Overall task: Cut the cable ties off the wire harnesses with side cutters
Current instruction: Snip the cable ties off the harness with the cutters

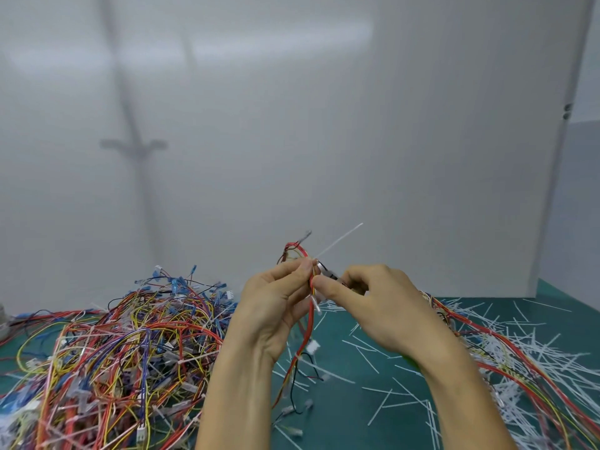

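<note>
- Both hands are up over the middle of the bench (357,417), close together, fingertips almost meeting.
- Left hand (276,306): palm turned towards the camera, its grip closed in a pinch, thumb and fingers pressing one wire harness (308,332) between them.
- That harness is a thin bunch of red, yellow and black wires. It loops up above the fingers and hangs down between the two wrists, with a small white connector partway down and its loose ends trailing onto the green mat.
- A long white cable tie (341,238) sticks out from the harness right at the pinch, slanting up and to the right against the pale wall (324,125).
- Right hand (383,306): back of the hand towards the camera, fingers curled tight, thumb reaching left to the harness.
- Its grip is wrapped round the side cutters (328,273). Only a dark, blurred bit of the head shows between the hands, just beside the tie's base. I cannot tell whether the blades are on the tie.
- Left of the hands, a big tangled pile of harnesses (130,345) in red, yellow, blue and purple covers the bench.
- Right of the hands, cut white ties (519,352) lie scattered thickly over the mat, with more red and yellow wires (487,336) running through them.
</note>
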